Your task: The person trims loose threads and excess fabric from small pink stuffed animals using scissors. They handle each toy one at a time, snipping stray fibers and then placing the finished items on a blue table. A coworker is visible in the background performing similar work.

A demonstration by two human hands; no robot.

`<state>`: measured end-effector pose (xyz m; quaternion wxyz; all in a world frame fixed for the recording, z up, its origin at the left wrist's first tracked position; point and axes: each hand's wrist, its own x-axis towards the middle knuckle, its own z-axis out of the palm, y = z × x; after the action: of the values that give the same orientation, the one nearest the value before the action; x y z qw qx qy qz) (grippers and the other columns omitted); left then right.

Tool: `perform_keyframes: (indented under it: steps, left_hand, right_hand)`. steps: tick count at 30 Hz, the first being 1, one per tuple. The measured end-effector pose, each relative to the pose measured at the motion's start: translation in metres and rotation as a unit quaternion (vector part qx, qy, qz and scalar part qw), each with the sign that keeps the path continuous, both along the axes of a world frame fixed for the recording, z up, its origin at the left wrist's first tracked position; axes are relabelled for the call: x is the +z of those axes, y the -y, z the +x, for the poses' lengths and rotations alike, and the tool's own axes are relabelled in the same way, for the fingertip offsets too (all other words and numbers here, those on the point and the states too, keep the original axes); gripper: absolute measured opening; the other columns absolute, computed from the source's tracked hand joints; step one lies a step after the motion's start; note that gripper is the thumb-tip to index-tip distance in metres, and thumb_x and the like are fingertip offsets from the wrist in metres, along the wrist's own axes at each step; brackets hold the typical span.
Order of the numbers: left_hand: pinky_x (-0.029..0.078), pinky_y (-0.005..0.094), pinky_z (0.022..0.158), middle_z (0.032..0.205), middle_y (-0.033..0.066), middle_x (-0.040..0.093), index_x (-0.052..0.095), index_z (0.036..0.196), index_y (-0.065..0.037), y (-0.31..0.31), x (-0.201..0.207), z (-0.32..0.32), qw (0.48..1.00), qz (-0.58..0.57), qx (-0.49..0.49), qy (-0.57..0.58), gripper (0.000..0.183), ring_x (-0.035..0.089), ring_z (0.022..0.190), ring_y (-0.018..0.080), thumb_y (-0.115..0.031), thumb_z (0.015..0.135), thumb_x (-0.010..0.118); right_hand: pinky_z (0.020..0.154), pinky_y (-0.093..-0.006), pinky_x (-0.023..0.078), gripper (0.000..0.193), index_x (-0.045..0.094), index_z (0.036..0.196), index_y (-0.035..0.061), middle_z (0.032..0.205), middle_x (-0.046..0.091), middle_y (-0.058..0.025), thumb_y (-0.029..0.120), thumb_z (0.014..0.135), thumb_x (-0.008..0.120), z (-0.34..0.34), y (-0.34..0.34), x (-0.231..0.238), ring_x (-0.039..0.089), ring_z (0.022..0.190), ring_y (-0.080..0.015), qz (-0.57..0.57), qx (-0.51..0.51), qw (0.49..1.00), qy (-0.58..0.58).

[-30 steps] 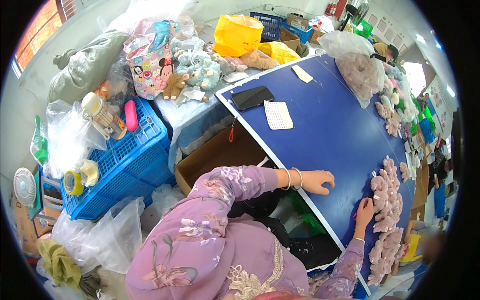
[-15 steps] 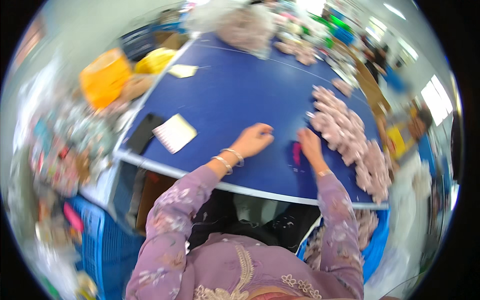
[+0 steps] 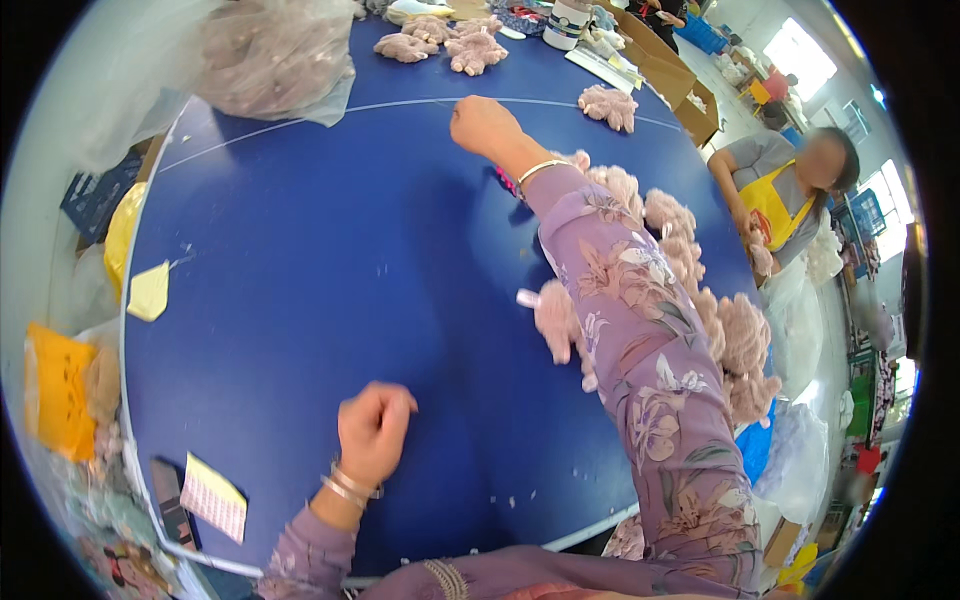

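Observation:
My right hand (image 3: 487, 128) stretches far across the blue table, its fingers curled into a fist. A small magenta thing (image 3: 507, 180) shows beneath it by the wrist; the forearm hides part of it, and its kind cannot be made out. Under and beside that sleeve lie several fluffy pink plush pieces (image 3: 745, 330). One plush piece (image 3: 556, 318) with a white tab lies apart, left of the row. Nearer to me, my left hand (image 3: 372, 430) is closed in a fist above the bare tabletop, with nothing visible in it.
A clear bag of pink plush (image 3: 270, 60) stands at the far left; more pink pieces (image 3: 445, 42) and a white jar (image 3: 567, 22) are at the far end. A notepad (image 3: 213, 497) and a dark phone (image 3: 175, 500) lie near left. A co-worker (image 3: 780, 190) sits beyond the right edge.
My right hand has reached far forward, over the plush row, with the magenta thing moving along. My left hand has moved nearer to me. The view has shifted forward and right.

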<state>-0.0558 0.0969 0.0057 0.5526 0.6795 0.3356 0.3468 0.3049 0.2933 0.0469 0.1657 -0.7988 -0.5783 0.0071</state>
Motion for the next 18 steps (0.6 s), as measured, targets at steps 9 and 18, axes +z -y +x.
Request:
perform_keyframes:
  steps: [9, 18]
  left_hand:
    - [0.039, 0.0248, 0.042, 0.053, 0.003, 0.051, 0.061, 0.076, -0.005, -0.016, 0.002, -0.004, 0.997, 0.016, -0.079, 0.0, 0.006, 0.048, 0.041, 0.0135, 0.001, 0.078, 0.062]
    - [0.04, 0.0295, 0.064, 0.087, 0.0087, 0.057, 0.053, 0.101, -0.001, -0.141, 0.024, 0.09, 0.991, 0.02, 0.091, 0.095, 0.03, 0.047, 0.07, 0.0168, -0.016, 0.075, 0.06]
  right_hand:
    - [0.084, -0.0454, 0.05, 0.022, 0.063, 0.105, 0.0085, 0.11, 0.058, -0.0166, 0.018, 0.089, 0.051, 0.075, -0.089, -0.061, 0.057, 0.105, -0.0352, 0.089, 0.095, 0.987, 0.093]
    - [0.099, -0.0566, 0.035, 0.037, 0.059, 0.118, 0.0121, 0.128, 0.052, -0.0129, 0.011, 0.08, 0.058, 0.071, -0.078, -0.075, 0.045, 0.124, -0.0313, 0.132, 0.014, 0.99, 0.056]
